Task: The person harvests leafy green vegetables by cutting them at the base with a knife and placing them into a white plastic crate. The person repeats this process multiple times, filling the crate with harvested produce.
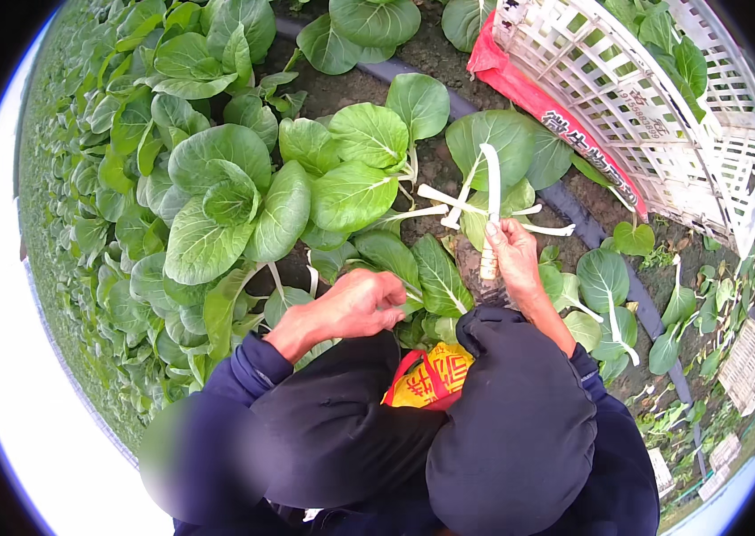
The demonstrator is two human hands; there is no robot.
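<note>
My right hand (517,261) is closed around the pale handle of a curved harvesting knife (493,177), its blade pointing away from me above cut leaf stalks. Around the blade lie loose leaves (491,144) with thick white stalks. My left hand (363,305) hovers left of my knees, fingers curled with a gap to the thumb; nothing shows between them. Just past its fingertips are green leaves (441,278) on the ground. A large rooted leafy green plant, like bok choy, (217,194) grows to the left of the hands.
A white plastic crate (619,87) holding leafy greens stands at upper right, a red printed bag (552,114) along its near side. A dark irrigation hose (572,208) crosses the soil. Between my knees lies a yellow-and-red bag (434,375). More crates (753,365) sit at far right.
</note>
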